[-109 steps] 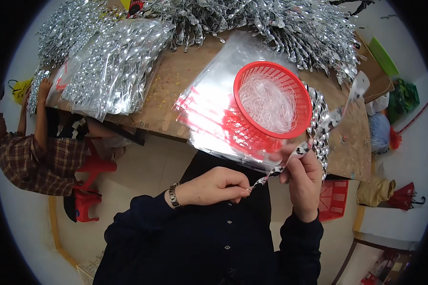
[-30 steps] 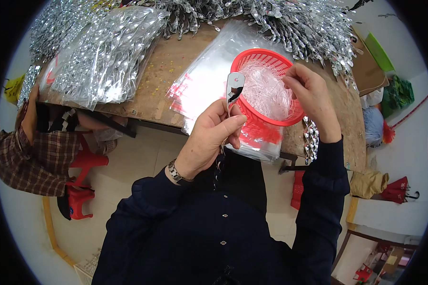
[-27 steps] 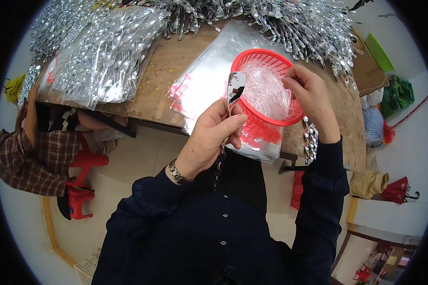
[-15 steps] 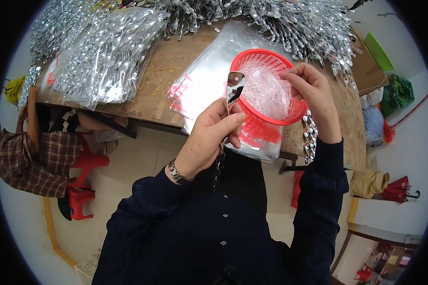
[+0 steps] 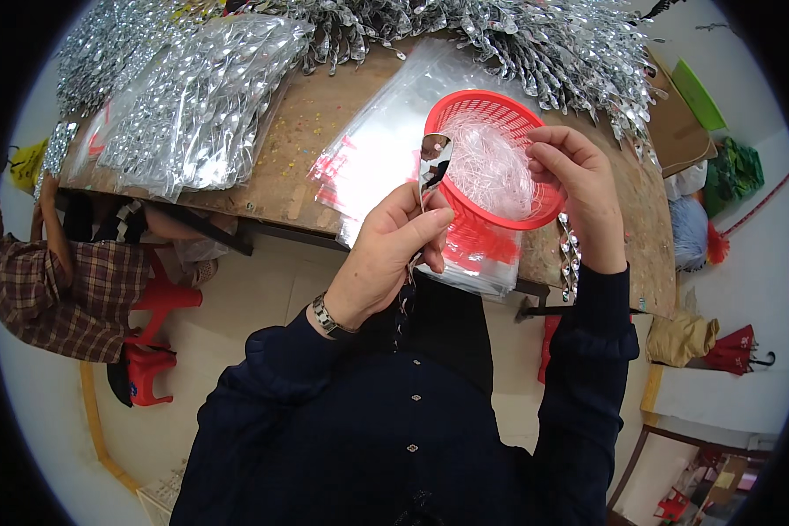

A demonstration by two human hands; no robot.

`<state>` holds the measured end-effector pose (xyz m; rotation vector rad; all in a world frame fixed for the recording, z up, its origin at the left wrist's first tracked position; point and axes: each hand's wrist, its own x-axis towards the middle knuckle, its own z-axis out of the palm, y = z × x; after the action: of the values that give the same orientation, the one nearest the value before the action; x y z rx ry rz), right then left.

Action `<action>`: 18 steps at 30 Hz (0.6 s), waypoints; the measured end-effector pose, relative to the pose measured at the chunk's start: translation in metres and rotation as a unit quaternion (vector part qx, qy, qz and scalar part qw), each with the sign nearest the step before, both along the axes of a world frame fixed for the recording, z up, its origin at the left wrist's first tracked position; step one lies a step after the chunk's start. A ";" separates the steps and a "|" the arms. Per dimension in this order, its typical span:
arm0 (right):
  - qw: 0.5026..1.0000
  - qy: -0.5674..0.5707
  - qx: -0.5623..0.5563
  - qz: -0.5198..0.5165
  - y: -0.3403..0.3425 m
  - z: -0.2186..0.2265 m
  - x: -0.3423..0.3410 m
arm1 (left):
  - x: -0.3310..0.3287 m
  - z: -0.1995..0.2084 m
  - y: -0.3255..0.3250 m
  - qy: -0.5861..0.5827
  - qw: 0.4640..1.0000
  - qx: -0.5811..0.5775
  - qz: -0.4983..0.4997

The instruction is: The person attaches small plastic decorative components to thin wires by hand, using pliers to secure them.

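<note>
My left hand pinches a shiny silver twisted strip between thumb and fingers. Its broad mirror-like end stands up above the fingers, and the narrow twisted tail hangs below toward my lap. At the right rim of a red plastic basket, my right hand is held up with thumb and fingertips together. Whatever those fingertips hold, if anything, is too fine to make out. A tangle of thin clear threads fills the basket, which rests on a stack of clear plastic bags with red-printed edges.
Bagged silver strips lie on the wooden table at left, and loose silver strips are heaped along the back. Another twisted strip hangs over the front edge at right. A co-worker in a plaid shirt sits at left near red stools.
My right hand has shifted slightly to the right, its fingertips farther from the threads. My left hand and its silver strip have hardly moved.
</note>
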<state>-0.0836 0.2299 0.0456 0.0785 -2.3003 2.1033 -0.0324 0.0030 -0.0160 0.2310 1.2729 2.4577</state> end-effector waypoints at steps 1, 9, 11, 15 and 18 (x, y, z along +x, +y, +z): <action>1.000 0.000 0.000 -0.001 0.002 0.002 0.001 | 0.000 -0.001 0.000 0.004 1.000 0.005 0.000; 0.988 0.126 0.081 -0.035 0.003 0.023 0.020 | 0.006 -0.012 0.003 0.010 1.000 0.017 -0.015; 0.987 0.146 0.061 -0.041 0.003 0.030 0.027 | 0.008 -0.013 0.005 0.001 0.999 0.035 -0.026; 0.982 0.178 0.001 -0.062 0.001 0.038 0.047 | 0.009 -0.011 0.010 0.004 0.999 0.020 -0.036; 0.983 0.172 0.024 -0.062 -0.012 0.033 0.059 | 0.010 -0.008 0.008 0.001 0.999 0.019 -0.035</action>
<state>-0.0246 0.2183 0.0789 0.2697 -2.0953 1.8094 -0.0225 0.0106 -0.0237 0.2838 1.2003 2.4247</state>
